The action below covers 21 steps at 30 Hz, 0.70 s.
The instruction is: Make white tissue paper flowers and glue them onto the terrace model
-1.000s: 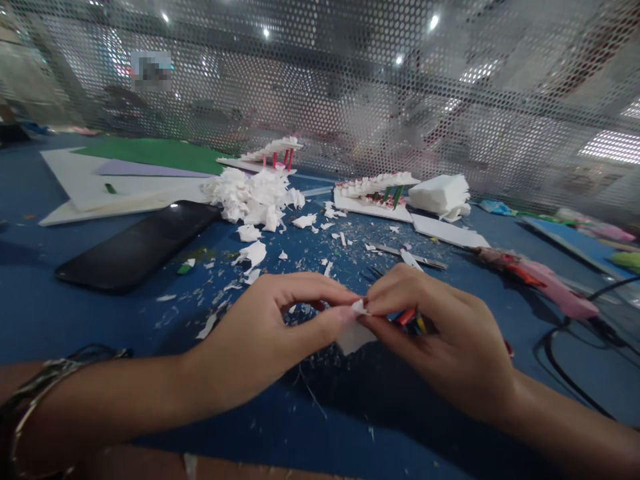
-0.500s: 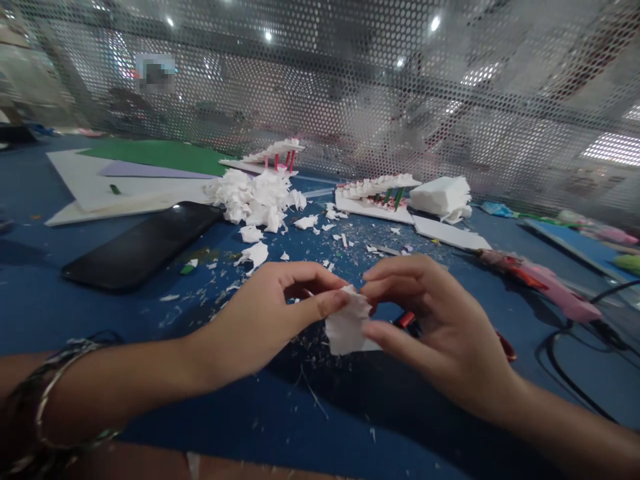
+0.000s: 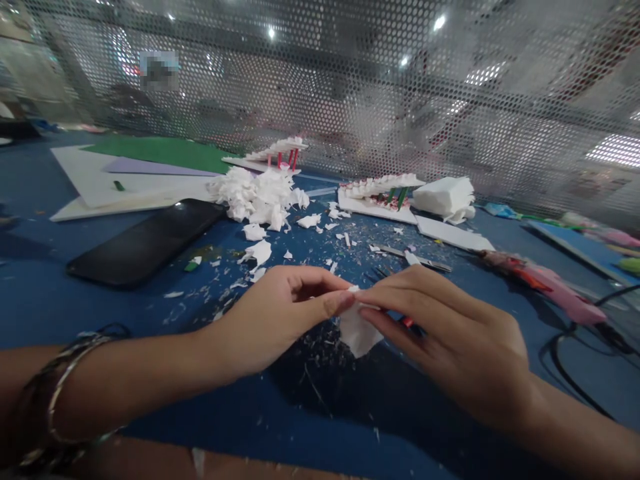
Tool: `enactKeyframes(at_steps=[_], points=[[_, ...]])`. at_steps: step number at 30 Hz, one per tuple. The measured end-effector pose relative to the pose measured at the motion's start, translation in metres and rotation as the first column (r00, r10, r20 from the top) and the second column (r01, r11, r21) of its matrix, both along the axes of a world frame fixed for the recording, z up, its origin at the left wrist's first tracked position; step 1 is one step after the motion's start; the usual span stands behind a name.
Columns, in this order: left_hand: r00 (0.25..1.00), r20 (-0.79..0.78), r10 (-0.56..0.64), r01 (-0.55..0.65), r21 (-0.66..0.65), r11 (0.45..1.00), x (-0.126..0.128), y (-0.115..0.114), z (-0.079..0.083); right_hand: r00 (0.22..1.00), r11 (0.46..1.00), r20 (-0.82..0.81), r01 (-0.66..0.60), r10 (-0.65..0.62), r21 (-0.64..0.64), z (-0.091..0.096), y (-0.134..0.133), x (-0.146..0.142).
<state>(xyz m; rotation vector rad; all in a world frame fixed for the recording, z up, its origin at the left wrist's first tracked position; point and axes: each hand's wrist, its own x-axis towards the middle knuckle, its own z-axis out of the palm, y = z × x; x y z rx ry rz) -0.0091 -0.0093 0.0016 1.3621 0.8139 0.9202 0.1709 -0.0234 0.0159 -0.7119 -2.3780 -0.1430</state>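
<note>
A small piece of white tissue paper (image 3: 359, 332) hangs between my two hands, low over the table. My left hand (image 3: 290, 313) pinches its top edge between thumb and forefinger. At the same edge, my right hand (image 3: 445, 333) has its thumb and fingertips closed on the paper, touching the left fingertips. Behind them lies a loose heap of torn white tissue (image 3: 263, 193), with scraps scattered in front of it. Partly covered by my right hand, a red-handled tool (image 3: 407, 321) lies on the table; its kind is hidden.
A black phone (image 3: 145, 243) lies at the left, before white boards and a green sheet (image 3: 160, 153). Two small stair models (image 3: 377, 187) and a tissue stack (image 3: 445, 198) stand at the back. A pink glue gun (image 3: 560, 287) with its cord lies right; tweezers (image 3: 415, 257) lie nearer the middle.
My right hand's fingers, apart from the thumb before, have closed onto the tissue's top edge beside my left fingertips. The tissue has shifted slightly right, and more of the tweezers shows.
</note>
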Motion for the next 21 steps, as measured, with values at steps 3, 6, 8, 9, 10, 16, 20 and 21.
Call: enactKeyframes(at_steps=[3,6,8,9,10,16,20,21], points=[[1.0,0.01,-0.024,0.024,-0.007,1.0,0.001,0.0,-0.001,0.997,0.999,0.081,-0.002,-0.002,0.054,-0.001,0.0,0.004],[0.999,0.017,-0.031,0.031,-0.018,0.999,0.001,0.0,-0.002,0.997,0.997,0.076,-0.008,0.002,0.076,-0.001,0.0,0.004],[0.999,0.017,-0.037,0.037,-0.012,0.999,0.001,0.0,-0.003,0.999,0.998,0.045,0.01,-0.012,0.059,0.0,0.0,0.002],[0.999,0.014,-0.039,0.039,-0.004,0.999,0.001,0.0,-0.004,0.999,0.999,0.029,0.024,-0.026,0.042,0.001,0.0,0.0],[0.999,0.012,-0.041,0.04,0.007,0.999,0.001,0.0,-0.004,0.999,0.999,0.013,0.04,-0.04,0.023,0.001,0.0,-0.001],[0.999,-0.02,-0.035,0.037,0.108,0.994,0.002,-0.002,-0.004,0.995,0.992,-0.038,0.084,-0.088,-0.093,-0.002,0.003,-0.006],[0.985,-0.168,0.029,0.014,0.252,0.968,0.001,-0.004,-0.001,0.993,0.987,-0.049,0.106,-0.112,-0.118,-0.002,0.003,-0.006],[0.977,-0.204,0.056,0.009,0.305,0.952,0.001,-0.005,0.0,0.992,0.987,-0.054,0.108,-0.115,-0.117,-0.002,0.002,-0.006]])
